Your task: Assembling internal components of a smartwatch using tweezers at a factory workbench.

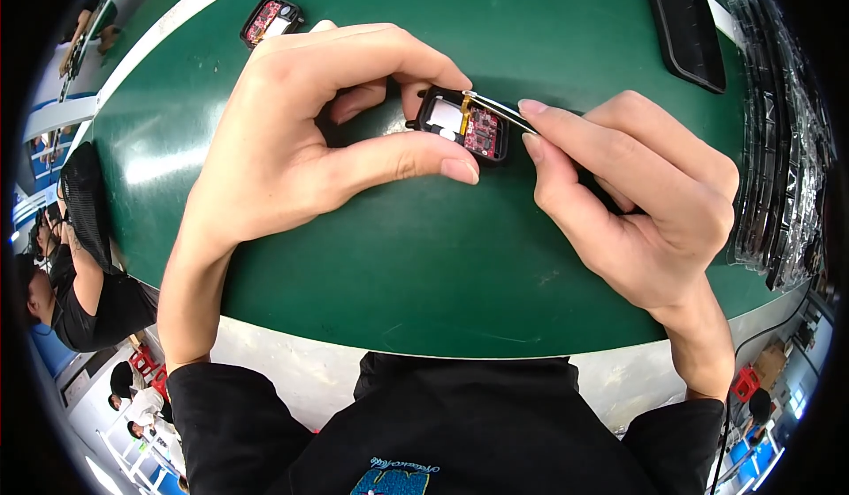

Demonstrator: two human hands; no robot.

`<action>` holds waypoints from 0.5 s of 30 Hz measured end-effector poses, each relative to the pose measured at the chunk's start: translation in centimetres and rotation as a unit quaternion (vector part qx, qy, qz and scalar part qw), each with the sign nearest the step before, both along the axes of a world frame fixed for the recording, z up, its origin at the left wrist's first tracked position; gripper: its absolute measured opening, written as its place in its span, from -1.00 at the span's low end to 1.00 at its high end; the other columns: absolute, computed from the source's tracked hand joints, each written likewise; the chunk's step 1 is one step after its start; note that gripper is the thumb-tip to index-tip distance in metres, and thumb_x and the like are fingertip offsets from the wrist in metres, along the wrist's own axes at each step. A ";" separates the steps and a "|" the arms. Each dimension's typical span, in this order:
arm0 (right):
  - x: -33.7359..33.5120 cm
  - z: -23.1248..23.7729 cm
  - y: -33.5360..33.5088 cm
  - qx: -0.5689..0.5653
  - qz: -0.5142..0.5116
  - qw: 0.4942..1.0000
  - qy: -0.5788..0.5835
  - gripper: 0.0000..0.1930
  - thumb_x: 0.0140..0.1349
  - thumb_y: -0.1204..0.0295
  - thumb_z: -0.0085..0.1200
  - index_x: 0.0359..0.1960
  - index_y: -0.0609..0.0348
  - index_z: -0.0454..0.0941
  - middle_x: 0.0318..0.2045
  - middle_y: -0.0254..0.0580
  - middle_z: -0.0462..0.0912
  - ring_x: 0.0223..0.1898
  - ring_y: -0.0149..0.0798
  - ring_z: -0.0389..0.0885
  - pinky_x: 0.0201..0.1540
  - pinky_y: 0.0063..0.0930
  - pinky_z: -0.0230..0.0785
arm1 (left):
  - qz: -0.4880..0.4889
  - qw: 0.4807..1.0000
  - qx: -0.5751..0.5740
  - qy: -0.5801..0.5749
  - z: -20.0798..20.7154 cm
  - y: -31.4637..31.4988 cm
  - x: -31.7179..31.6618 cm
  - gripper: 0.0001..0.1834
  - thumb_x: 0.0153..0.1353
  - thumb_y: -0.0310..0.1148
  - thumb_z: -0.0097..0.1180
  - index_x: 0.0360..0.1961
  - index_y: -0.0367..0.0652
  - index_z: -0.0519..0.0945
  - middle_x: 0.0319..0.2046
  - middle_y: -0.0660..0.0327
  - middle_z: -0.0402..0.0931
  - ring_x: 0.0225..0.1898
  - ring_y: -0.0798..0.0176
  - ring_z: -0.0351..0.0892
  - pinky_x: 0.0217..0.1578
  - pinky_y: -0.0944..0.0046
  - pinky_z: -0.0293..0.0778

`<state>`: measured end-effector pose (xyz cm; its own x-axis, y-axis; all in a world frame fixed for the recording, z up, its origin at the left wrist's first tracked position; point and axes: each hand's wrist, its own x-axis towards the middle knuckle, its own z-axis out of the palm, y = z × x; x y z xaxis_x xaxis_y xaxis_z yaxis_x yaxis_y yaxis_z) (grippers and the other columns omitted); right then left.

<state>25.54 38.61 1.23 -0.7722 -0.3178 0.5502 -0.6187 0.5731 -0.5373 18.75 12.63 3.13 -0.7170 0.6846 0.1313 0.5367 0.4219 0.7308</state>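
Note:
My left hand (309, 133) grips a small black electronic device (464, 124) between thumb and fingers, just above the green tabletop. Its casing is open and shows a red circuit board, a white block and a strip of yellow tape. My right hand (632, 194) pinches metal tweezers (502, 111) between thumb and index finger. The tweezer tips reach the upper edge of the casing near the yellow strip; whether they grasp anything is too small to tell. A second open device (271, 21) of the same kind lies beyond my left hand.
A black tray (685, 26) lies at the far right. Stacked clear plastic trays with dark parts (778, 141) line the right edge of the green table (389, 292). A person in black (93, 296) sits at the left, by a dark mesh object (86, 203).

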 end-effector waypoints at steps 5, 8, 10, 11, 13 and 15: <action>0.1 0.6 0.1 -0.027 0.016 0.998 -0.060 -0.75 0.12 0.79 0.37 -0.15 0.40 0.84 -0.56 -0.29 0.64 -0.61 -0.53 0.46 -0.56 -0.57 0.17 | -0.021 1.000 -0.008 0.002 -0.2 -0.5 -0.7 -0.33 -0.17 -0.17 0.70 -0.01 -0.29 0.82 -0.38 0.30 0.62 -0.44 0.38 0.23 -0.36 0.32 0.19; 0.0 0.7 0.3 -0.072 0.022 0.990 -0.119 -0.78 0.16 0.77 0.35 -0.15 0.41 0.84 -0.58 -0.29 0.63 -0.60 -0.54 0.45 -0.55 -0.57 0.14 | -0.053 0.998 0.014 -0.016 -0.4 -1.1 -1.2 -0.27 -0.14 -0.07 0.69 0.04 -0.31 0.81 -0.33 0.29 0.66 -0.45 0.38 0.21 -0.34 0.31 0.18; 0.1 0.9 0.5 -0.082 0.022 0.987 -0.139 -0.79 0.17 0.76 0.34 -0.16 0.41 0.84 -0.58 -0.29 0.62 -0.60 -0.55 0.43 -0.54 -0.57 0.11 | -0.056 0.997 0.021 -0.050 -0.3 -1.1 -1.2 -0.21 -0.12 0.01 0.66 0.07 -0.35 0.80 -0.29 0.26 0.69 -0.45 0.39 0.20 -0.34 0.30 0.18; 0.1 1.0 0.5 -0.092 0.021 0.983 -0.160 -0.80 0.18 0.75 0.34 -0.16 0.42 0.84 -0.58 -0.29 0.62 -0.60 -0.56 0.42 -0.54 -0.57 0.08 | -0.056 0.997 0.020 -0.050 -0.2 -1.2 -1.3 -0.21 -0.12 0.01 0.66 0.07 -0.35 0.80 -0.29 0.26 0.69 -0.45 0.39 0.20 -0.34 0.30 0.18; 0.1 1.1 0.5 -0.091 0.020 0.982 -0.165 -0.81 0.17 0.74 0.35 -0.17 0.41 0.84 -0.59 -0.30 0.61 -0.60 -0.56 0.41 -0.54 -0.57 0.07 | -0.065 0.996 0.009 -0.053 -0.1 -1.2 -1.4 -0.20 -0.10 0.03 0.65 0.07 -0.37 0.79 -0.26 0.24 0.71 -0.45 0.40 0.20 -0.35 0.30 0.17; 0.1 1.1 0.6 -0.090 0.019 0.981 -0.171 -0.81 0.17 0.74 0.35 -0.17 0.41 0.84 -0.59 -0.31 0.61 -0.60 -0.56 0.40 -0.54 -0.57 0.06 | -0.063 0.996 0.006 -0.055 0.0 -1.2 -1.4 -0.21 -0.09 0.04 0.64 0.07 -0.36 0.79 -0.25 0.23 0.72 -0.45 0.40 0.20 -0.35 0.30 0.16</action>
<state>25.68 39.20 2.37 -0.9108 -0.2710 0.3116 -0.4041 0.4293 -0.8077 17.39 11.44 3.15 -0.6353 0.7696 0.0643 0.5009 0.3473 0.7928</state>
